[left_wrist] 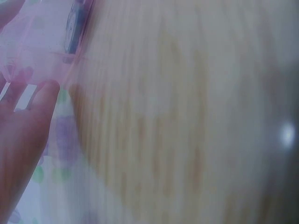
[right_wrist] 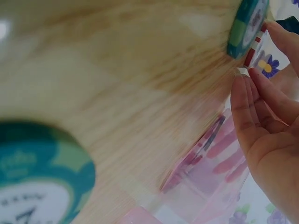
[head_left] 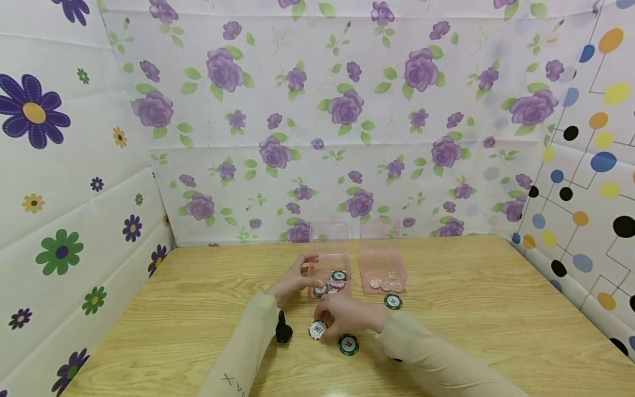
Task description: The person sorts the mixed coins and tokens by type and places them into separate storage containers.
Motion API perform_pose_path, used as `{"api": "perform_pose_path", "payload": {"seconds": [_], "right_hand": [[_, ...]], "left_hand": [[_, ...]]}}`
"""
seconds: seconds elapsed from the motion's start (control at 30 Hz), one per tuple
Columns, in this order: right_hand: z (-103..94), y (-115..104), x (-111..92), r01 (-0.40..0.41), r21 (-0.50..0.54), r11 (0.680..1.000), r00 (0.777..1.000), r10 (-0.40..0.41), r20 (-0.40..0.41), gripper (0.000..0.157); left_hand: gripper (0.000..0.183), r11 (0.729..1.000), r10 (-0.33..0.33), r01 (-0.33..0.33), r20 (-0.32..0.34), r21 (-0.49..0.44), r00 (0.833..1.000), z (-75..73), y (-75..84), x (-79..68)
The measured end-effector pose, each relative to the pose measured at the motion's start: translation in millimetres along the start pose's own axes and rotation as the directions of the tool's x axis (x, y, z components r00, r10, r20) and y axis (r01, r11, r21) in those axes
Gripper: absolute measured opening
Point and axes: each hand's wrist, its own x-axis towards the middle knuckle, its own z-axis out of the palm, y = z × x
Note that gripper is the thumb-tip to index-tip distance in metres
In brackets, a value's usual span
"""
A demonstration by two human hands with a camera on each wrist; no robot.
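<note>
My left hand (head_left: 292, 283) holds the left side of an open clear pink box (head_left: 329, 262), fingers behind and thumb towards the front. Several poker chips (head_left: 339, 276) lie inside it. In the left wrist view, the fingers (left_wrist: 44, 100) are against the box's wall. In front of the box, my right hand (head_left: 351, 314) pinches a white poker chip (head_left: 317, 330) marked 100 by its edges, low over the table. The right wrist view shows that chip's red-and-white edge (right_wrist: 255, 46) between thumb and fingers. A green poker chip (head_left: 348, 344) marked 20 lies just beside this hand.
To the right stands a second open pink box (head_left: 381, 266) with several silvery coins (head_left: 387, 285) inside. Another green poker chip (head_left: 393, 301) lies before it. A small black object (head_left: 283, 330) is by the left wrist. Patterned cloth surrounds the wooden table (head_left: 461, 298).
</note>
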Motion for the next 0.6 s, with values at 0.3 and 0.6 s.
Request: {"api": "perform_pose_path", "payload": {"seconds": [0.3, 0.6], "right_hand": [[-0.1, -1.8, 0.9, -0.035, -0.038, 0.999, 0.999, 0.036, 0.010, 0.033], [-2.3, -8.0, 2.6, -0.116, -0.108, 0.987, 0.990, 0.123, 0.067, 0.035]], "left_hand": [[0.065, 1.000, 0.009, -0.010, -0.003, -0.012, 1.000, -0.6, -2.4, 2.6], [0.065, 1.000, 0.015, -0.016, -0.006, -0.009, 1.000, -0.1, -2.1, 2.3]]}}
